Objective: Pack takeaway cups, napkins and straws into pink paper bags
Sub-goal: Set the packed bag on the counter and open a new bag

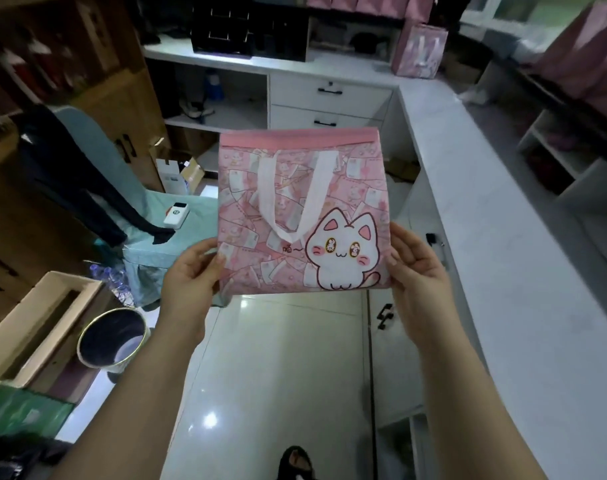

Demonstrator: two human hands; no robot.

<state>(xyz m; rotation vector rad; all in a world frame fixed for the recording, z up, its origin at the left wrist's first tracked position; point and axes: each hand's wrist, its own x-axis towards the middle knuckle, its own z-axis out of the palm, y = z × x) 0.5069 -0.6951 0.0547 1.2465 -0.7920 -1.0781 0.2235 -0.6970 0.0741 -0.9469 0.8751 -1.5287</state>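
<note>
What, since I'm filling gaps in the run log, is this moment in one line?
pink bag: flat, held up over floor | left hand: grips left edge | right hand: grips right edge

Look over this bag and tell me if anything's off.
Nothing stands out. The pink bag is flat and untorn, held between the left hand and right hand at its lower edges; its white handle lies folded down over the front.

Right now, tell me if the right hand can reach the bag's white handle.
Probably yes: the white handle lies uncovered on the pink cat bag. The right hand grips that bag's right edge, so it must let go while the left hand holds.
</note>
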